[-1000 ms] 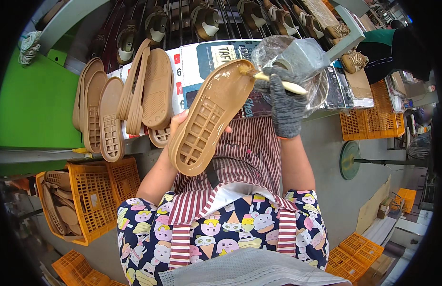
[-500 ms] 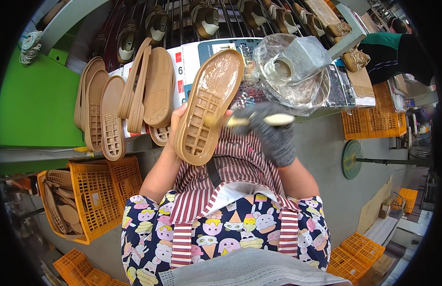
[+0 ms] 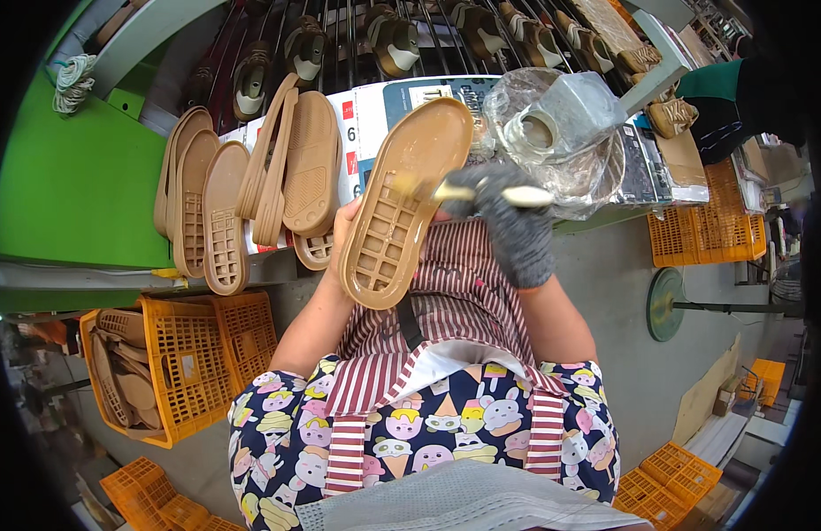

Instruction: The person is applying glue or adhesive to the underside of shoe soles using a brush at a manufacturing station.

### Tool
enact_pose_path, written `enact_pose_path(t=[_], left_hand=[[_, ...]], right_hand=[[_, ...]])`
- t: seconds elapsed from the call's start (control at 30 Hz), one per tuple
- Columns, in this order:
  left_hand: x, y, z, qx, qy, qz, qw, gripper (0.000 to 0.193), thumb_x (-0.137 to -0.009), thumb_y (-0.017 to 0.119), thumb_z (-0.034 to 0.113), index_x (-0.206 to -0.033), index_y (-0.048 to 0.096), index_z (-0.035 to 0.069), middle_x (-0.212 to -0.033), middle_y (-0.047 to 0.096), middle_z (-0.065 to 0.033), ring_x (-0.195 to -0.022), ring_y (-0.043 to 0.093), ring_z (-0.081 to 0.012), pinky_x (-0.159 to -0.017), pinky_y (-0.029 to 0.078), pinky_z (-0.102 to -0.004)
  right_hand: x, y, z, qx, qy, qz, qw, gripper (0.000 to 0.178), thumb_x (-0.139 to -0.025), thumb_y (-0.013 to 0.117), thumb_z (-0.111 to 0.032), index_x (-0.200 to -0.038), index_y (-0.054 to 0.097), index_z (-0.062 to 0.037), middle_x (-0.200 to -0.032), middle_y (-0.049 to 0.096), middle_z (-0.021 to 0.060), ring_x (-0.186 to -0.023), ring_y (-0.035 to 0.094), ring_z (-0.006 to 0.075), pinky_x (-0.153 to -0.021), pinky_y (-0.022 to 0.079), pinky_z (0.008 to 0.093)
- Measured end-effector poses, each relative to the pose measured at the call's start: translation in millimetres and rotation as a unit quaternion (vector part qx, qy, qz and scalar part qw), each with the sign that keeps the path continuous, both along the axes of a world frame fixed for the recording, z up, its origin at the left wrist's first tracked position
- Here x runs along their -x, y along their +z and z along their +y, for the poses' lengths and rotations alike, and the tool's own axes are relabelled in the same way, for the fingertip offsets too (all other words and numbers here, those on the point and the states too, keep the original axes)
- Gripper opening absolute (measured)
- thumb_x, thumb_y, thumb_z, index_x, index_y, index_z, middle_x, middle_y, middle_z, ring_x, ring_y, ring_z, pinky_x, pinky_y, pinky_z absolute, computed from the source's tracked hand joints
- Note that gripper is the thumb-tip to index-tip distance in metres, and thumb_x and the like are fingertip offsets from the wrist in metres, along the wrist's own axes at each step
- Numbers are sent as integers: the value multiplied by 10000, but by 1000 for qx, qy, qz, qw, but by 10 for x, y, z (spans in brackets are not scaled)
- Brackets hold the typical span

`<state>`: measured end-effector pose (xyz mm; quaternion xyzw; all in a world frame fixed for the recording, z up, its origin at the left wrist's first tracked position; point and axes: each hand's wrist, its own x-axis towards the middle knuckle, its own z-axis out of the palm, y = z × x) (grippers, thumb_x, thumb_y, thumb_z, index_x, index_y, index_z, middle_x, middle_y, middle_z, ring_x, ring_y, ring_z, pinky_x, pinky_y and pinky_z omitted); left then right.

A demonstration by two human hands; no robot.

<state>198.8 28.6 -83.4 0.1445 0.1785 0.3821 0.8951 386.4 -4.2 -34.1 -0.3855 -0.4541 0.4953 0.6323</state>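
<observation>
In the head view, the left hand (image 3: 343,228) is gripping the sole (image 3: 398,221) from its left side and below, with a bit of finger showing past the right edge. The sole is tilting above the apron (image 3: 468,257), its gridded end pointing near, its smooth end far. The gloved right hand (image 3: 514,221) is closing round the brush (image 3: 455,192), whose bristles are blurring over the sole's middle; whether they are touching it cannot be told.

The sole is looking light and springy, stiffer along its raised rim, and hardly fragile. Its inner face is shining as if wet, so is probably slippery; the outer side walls are offering the better hold.

On the left, spare soles (image 3: 225,221) are leaning over a printed sheet (image 3: 368,126), which is showing large dark characters, red patches and a teal panel, partly hidden. No lettering is showing on the held sole. On the left crate (image 3: 211,329), a pale tag (image 3: 188,365) is appearing too small to read.
</observation>
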Motion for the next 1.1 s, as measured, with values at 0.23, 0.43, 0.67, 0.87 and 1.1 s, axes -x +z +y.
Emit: enact_pose_path(t=[0.23,0.43,0.67,0.87,1.1], left_hand=[[-70,-59,-49,-33,-69,-123,989,649,-872,299,398,-1346,297,-45,-1194,389,-433,-608,598,-358,-525,523,-337],[3,-27,-35,-28,-70,-97,992,616,-864,340,401,-1264,401,-65,-1098,500,-368,-599,588,-382,-508,515,-364],[29,-155,86,63,2,-30,998,590,-889,313,479,-1205,488,12,-1055,583,-241,-668,592,-410,-547,511,-463],[37,-87,160,55,-4,-39,998,589,-939,250,493,-1307,404,60,-1164,549,-185,-914,599,-402,-683,558,-422],[281,262,-87,21,-103,-41,994,632,-935,159,531,-1397,246,107,-1324,391,-201,-985,576,-390,-586,561,-365]], right_hand=[[-111,-119,308,-86,-133,-176,972,168,-872,573,-109,-989,600,8,-993,645,88,-892,620,142,-772,514,271],[50,-111,152,-111,5,-132,985,154,-830,588,-38,-979,615,-9,-990,646,90,-897,613,138,-793,505,266],[-172,165,-9,-205,42,-147,967,166,-862,541,-47,-981,610,46,-983,642,151,-901,623,209,-803,511,324],[-251,189,-143,-122,-39,-109,986,211,-868,536,-79,-1034,609,28,-1003,637,126,-904,601,188,-818,476,305],[-370,127,-134,-111,-114,-95,983,188,-858,544,-44,-1014,594,48,-969,647,139,-849,621,188,-781,499,305]])
